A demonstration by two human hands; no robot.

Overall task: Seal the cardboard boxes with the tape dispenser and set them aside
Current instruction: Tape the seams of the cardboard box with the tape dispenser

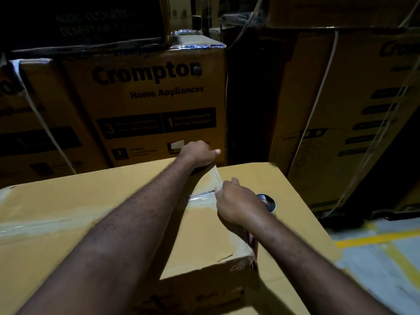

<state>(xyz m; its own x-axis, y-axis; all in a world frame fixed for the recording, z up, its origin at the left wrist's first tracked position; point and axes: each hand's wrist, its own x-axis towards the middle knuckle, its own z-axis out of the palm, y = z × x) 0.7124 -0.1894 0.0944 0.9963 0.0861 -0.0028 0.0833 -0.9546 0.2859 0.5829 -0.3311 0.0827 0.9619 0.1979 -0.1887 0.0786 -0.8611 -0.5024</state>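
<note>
Centre stacked carton (145, 98): "Crompton", "Home Appliances"; black panels below with "3" and "1 YEAR WARRANTY ON THE PRODUCT", smaller print unreadable. Dark upper carton (86, 21): faint "DESERT AIR". Right-hand carton (363, 105): partial "Cro", cut off.

Dim storeroom; printed cartons (147, 98) stacked behind; grey floor (377, 267), yellow line (372, 238) right.

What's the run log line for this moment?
taping box | left hand presses tape down | right hand grips tape dispenser
</note>
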